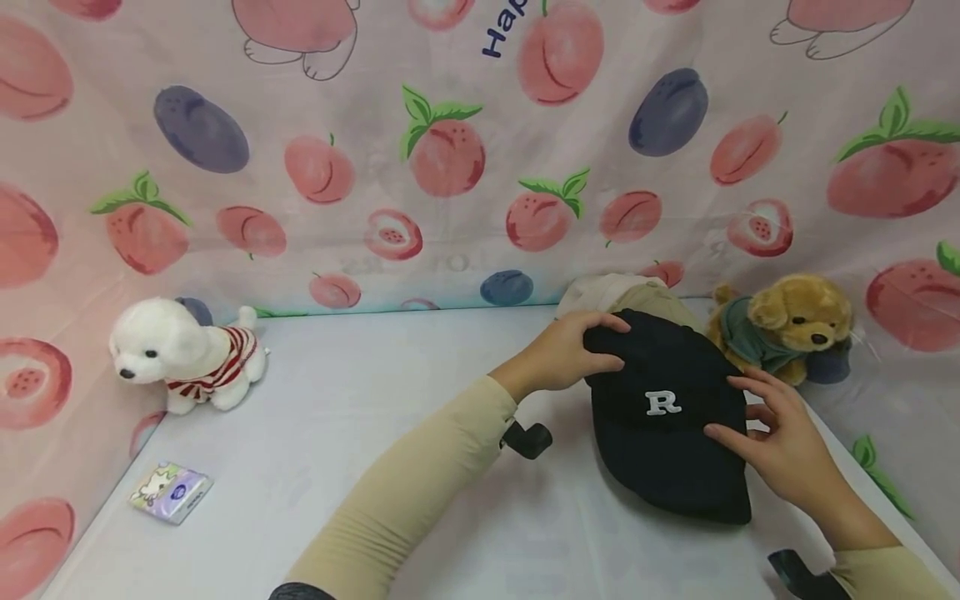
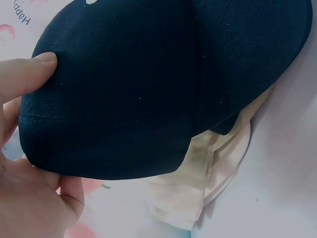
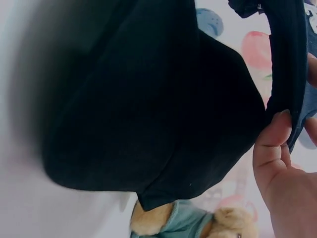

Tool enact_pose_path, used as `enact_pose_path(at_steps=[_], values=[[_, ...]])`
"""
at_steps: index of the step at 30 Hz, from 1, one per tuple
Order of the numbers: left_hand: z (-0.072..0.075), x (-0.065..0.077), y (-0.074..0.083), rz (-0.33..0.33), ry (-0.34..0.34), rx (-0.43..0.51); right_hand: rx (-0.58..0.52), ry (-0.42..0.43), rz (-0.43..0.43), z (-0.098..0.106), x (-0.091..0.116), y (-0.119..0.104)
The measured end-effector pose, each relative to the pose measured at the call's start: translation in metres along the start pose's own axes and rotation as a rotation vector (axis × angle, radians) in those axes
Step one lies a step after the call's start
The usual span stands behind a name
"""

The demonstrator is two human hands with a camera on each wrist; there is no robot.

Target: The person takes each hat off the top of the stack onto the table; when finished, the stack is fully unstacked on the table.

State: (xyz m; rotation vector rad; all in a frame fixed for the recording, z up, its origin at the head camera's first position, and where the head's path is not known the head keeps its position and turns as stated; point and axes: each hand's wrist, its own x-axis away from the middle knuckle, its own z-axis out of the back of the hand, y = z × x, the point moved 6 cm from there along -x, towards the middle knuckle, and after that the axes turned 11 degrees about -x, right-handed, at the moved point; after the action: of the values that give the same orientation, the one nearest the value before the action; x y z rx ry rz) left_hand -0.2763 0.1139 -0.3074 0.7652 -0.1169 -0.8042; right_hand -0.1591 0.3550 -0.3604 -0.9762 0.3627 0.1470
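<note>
A black baseball cap (image 1: 667, 458) with a white letter R on its front is held between both hands, brim toward the person. My left hand (image 1: 562, 354) grips its left edge; the left wrist view shows the thumb on top of the cap (image 2: 114, 99) and fingers behind the edge. On the other side my right hand (image 1: 791, 446) holds the cap's edge, and in the right wrist view its thumb and fingers (image 3: 272, 134) pinch a dark band. Right behind the black cap lie beige hats (image 1: 656, 300), partly hidden by it.
A brown plush dog (image 1: 802, 312) in a green top sits at the right back, close to the right hand. Far left stands a white plush dog (image 1: 168, 333) in a striped shirt, with a small tissue pack (image 1: 168, 492) in front. A fruit-print curtain (image 1: 450, 242) backs the white table (image 1: 375, 375).
</note>
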Motion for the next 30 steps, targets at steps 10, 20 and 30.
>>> enact_pose_path(at_steps=[10,20,30], values=[[0.017,0.01,-0.005,0.022,0.045,-0.039,0.008,-0.017,-0.045,-0.012,-0.004,-0.006],[0.029,0.019,-0.01,0.042,0.073,-0.043,-0.011,-0.055,-0.037,-0.026,-0.012,-0.013],[0.042,0.027,-0.015,0.033,0.098,-0.018,-0.119,-0.092,-0.008,-0.043,-0.019,-0.026]])
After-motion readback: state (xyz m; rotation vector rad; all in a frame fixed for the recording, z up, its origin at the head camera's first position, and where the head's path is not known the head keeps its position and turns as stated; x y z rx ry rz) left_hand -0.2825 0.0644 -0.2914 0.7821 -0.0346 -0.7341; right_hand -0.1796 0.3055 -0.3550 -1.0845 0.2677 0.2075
